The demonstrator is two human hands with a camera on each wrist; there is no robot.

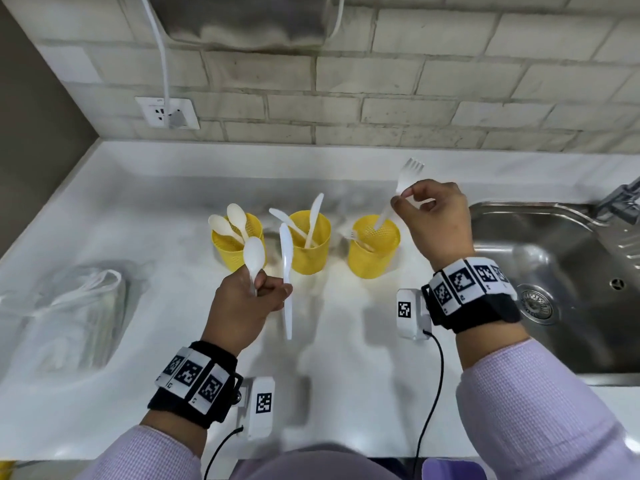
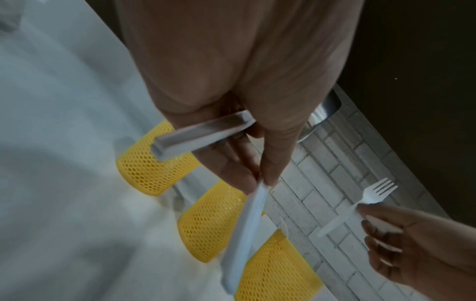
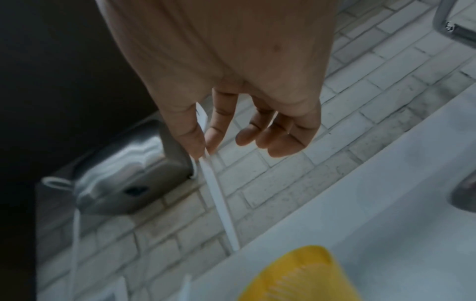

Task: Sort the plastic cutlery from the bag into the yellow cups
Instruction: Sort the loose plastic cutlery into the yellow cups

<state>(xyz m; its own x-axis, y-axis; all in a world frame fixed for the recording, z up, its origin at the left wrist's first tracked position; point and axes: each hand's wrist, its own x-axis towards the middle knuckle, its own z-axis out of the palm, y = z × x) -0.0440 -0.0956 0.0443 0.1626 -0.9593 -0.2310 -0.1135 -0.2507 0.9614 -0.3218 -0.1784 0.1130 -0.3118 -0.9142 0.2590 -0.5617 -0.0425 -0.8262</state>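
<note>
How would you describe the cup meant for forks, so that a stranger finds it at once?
Start at the steel sink. On the white counter beside it stand three yellow mesh cups; take the cup nearest the sink. It alone holds a fork, and the right hand lowers another fork into it.

White fork (image 1: 398,192) upright over right yellow cup (image 1: 372,247)

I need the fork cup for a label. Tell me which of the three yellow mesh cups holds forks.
The rightmost yellow mesh cup, nearest the steel sink: one white plastic fork lies inside, and the right hand lowers another in. The others hold spoons and knives.
</note>
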